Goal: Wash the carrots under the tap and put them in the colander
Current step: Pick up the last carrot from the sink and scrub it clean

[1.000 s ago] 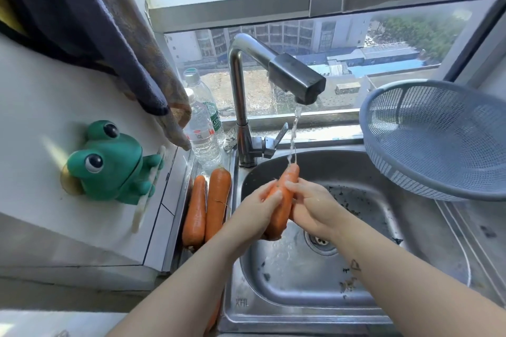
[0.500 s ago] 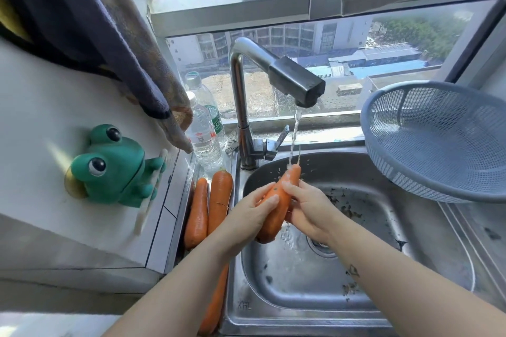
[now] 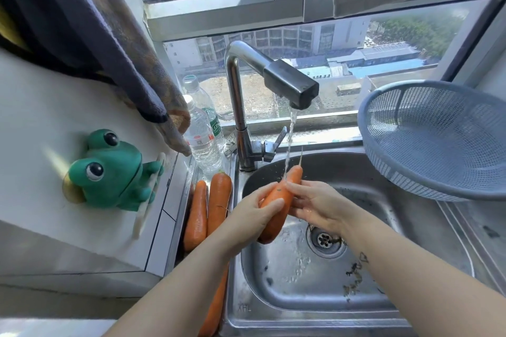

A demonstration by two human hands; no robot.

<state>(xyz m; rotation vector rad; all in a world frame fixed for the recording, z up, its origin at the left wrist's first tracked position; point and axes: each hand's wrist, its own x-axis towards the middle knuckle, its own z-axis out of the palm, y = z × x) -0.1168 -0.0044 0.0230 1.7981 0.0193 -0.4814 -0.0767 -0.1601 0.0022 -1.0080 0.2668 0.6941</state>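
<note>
An orange carrot (image 3: 279, 201) is held tilted over the steel sink (image 3: 301, 282), its thin tip up under the running water from the tap (image 3: 290, 85). My left hand (image 3: 254, 216) grips the carrot's thick lower part from the left. My right hand (image 3: 315, 204) wraps around it from the right, fingers on its upper half. Three more carrots (image 3: 216, 205) lie on the ledge left of the sink, one partly hidden under my left forearm. The blue colander (image 3: 438, 139) stands tilted at the sink's right rear corner, with nothing visible in it.
Two clear plastic bottles (image 3: 201, 137) stand behind the carrots by the tap base. A green frog holder (image 3: 109, 172) sticks to the white wall at left. A dark towel (image 3: 115, 57) hangs above it. Dirt specks lie in the sink near the drain (image 3: 325, 239).
The carrot stays under the stream while both hands shift along it, the right fingers sliding slightly up its length. The view has tilted a little lower.
</note>
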